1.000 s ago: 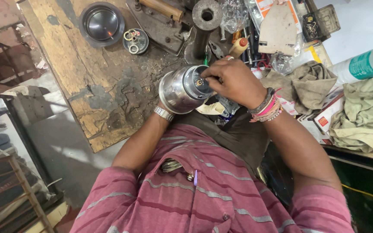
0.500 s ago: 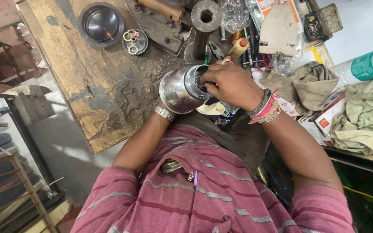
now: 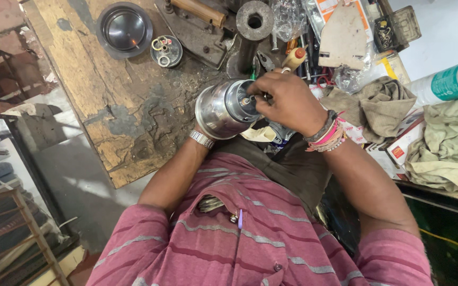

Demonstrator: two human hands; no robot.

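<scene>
A shiny steel mixer jar [image 3: 216, 114] lies on its side over the bench edge, its dark base [image 3: 239, 100] turned to the right. My left hand [image 3: 199, 130] cups the jar from underneath and is mostly hidden; a metal watch [image 3: 201, 139] shows on that wrist. My right hand [image 3: 287, 100], with coloured bangles at the wrist, pinches the small fitting at the centre of the base. I cannot tell whether a tool is between those fingers.
The worn wooden bench [image 3: 107, 90] carries a round steel lid [image 3: 124, 29], a small dish of rings [image 3: 166, 50], a heavy iron spool [image 3: 254, 21] and a wooden-handled screwdriver [image 3: 295, 57]. Rags [image 3: 441, 143], packets and a plastic bottle [image 3: 451, 79] crowd the right side.
My right hand has slid a little to the right off the jar's base, so the centre fitting now shows. The jar stays held in the same place.
</scene>
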